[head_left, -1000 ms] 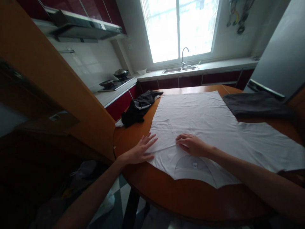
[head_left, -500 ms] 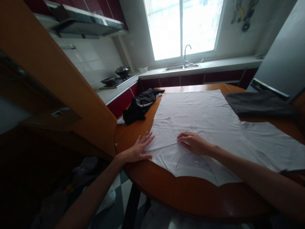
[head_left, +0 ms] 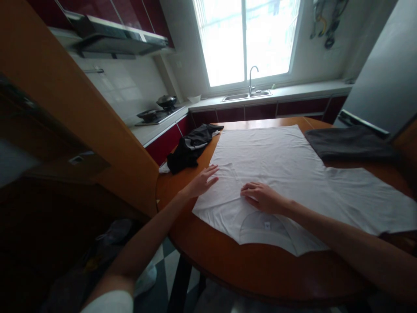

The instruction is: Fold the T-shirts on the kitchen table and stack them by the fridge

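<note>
A white T-shirt [head_left: 280, 161] lies spread on the round wooden table [head_left: 234, 271], its neckline with a small label toward me. The sleeve on the right stretches out flat; the left one is folded inward over the body. At the shirt's left edge, near that fold, is my left hand [head_left: 202, 181], fingers extended and apart, holding nothing. My right hand [head_left: 264, 198] rests on the shirt just above the collar, its fingers bent and together with the tips on the cloth. Whether any fabric is pinched under them is hidden.
Black clothing [head_left: 192, 148] lies at the table's left edge and a dark grey folded cloth [head_left: 350, 143] at the right. Beyond stand a counter with a sink [head_left: 246, 96] and a stove with pans [head_left: 166, 102]. A wooden panel [head_left: 107, 130] rises on the left.
My left hand has moved away from me along the shirt's left edge, off the sleeve corner. The right hand stays almost in place.
</note>
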Motion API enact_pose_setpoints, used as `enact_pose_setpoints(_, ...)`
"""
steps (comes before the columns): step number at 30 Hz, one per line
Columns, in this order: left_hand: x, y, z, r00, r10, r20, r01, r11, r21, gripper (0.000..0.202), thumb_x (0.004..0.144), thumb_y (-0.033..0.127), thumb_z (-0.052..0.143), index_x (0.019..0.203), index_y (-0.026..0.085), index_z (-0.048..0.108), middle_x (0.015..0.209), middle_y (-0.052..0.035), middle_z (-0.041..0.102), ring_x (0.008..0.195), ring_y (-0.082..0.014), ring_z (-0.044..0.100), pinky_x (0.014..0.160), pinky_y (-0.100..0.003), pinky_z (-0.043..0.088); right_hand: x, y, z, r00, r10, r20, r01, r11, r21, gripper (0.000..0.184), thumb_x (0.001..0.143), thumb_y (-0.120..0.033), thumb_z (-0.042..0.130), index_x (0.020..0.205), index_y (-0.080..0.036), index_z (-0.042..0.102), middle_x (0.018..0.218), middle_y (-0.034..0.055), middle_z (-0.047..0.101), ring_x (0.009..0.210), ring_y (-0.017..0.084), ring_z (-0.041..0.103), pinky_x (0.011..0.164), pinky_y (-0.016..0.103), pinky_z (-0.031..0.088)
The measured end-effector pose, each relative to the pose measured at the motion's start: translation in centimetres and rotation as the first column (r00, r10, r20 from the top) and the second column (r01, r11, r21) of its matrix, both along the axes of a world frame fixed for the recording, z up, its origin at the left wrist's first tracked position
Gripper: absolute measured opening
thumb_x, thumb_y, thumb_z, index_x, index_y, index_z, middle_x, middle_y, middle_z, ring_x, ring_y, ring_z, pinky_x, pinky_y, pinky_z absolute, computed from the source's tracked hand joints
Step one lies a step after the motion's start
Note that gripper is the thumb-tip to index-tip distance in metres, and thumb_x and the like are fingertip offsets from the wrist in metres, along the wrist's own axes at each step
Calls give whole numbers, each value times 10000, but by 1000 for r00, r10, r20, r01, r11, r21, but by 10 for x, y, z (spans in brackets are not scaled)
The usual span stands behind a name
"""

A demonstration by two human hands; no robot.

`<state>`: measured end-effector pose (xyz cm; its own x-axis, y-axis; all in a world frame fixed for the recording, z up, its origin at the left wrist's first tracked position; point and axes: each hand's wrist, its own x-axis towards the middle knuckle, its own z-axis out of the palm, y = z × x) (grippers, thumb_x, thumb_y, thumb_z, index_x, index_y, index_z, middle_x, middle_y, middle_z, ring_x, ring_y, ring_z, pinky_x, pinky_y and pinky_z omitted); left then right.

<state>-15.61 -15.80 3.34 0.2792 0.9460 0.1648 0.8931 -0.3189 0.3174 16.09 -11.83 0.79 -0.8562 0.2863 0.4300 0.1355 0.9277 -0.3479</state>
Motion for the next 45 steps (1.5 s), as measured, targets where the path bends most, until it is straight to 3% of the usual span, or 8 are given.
enact_pose_setpoints(4,6,40,-22,984,76,-162,-83,996,-38,692,1040,549,284,1560,101,370,1637,-168,293,1547,-277,185,1244,-498,158,0,-1,1,1000,2,2,-2,1000,0,235,929,-109,562,1067,-203,728,1132,99,699,1028,219,645,935,356,484)
enact_pose_setpoints(8,-1,51,-33,951,83,-296,-129,982,-141,706,1038,576,246,1617,172,237,1683,-127,140,1562,-291,69,1233,-556,118,0,-1,0,1000,-6,-1,6,1000,-8,223,931,-116,568,1063,-200,726,1113,92,700,1020,214,641,932,346,478)
enact_pose_setpoints(12,0,66,-18,929,61,-364,-133,975,-178,674,1036,568,262,1609,214,264,1678,-117,181,1557,-335,78,1198,-662,88,-2,0,0,1000,-12,1,12,1000,1,210,922,-121,579,1044,-199,732,1093,89,701,1005,215,635,931,350,474)
enact_pose_setpoints(17,29,93,-2,965,-74,-253,39,989,-140,577,1041,364,288,1562,128,359,1640,-163,289,1530,-287,241,1220,-513,247,-2,0,0,1000,-11,1,11,1000,6,213,912,-114,581,1038,-193,733,1090,92,701,1004,216,631,927,351,474)
enact_pose_setpoints(25,51,81,-34,983,-43,-181,31,997,-67,606,1060,477,264,1590,185,308,1672,-134,205,1554,-283,144,1228,-548,160,-3,1,2,1000,-11,15,10,999,32,193,911,-121,589,1019,-195,731,1076,92,696,1009,213,621,944,349,467)
enact_pose_setpoints(33,26,93,-33,974,116,-194,-124,992,-28,593,1062,446,267,1544,124,391,1629,-195,301,1537,-327,200,1208,-567,200,-1,4,0,999,-17,30,16,1000,25,182,916,-132,588,1018,-196,724,1093,86,694,999,205,625,940,338,460)
enact_pose_setpoints(41,18,106,-40,951,127,-282,-146,988,-45,647,1041,489,200,1567,152,366,1648,-143,283,1532,-324,219,1197,-581,196,-5,13,-3,997,-24,75,20,998,55,182,940,-190,584,1056,-198,723,1152,74,704,1007,200,636,959,316,452)
enact_pose_setpoints(45,14,112,-42,938,127,-323,-150,988,-46,687,1019,497,203,1586,130,325,1655,-149,251,1536,-329,206,1184,-580,229,-1,17,13,998,16,55,-15,1000,-17,200,969,-212,579,1104,-156,716,1206,96,699,1057,186,657,976,273,459)
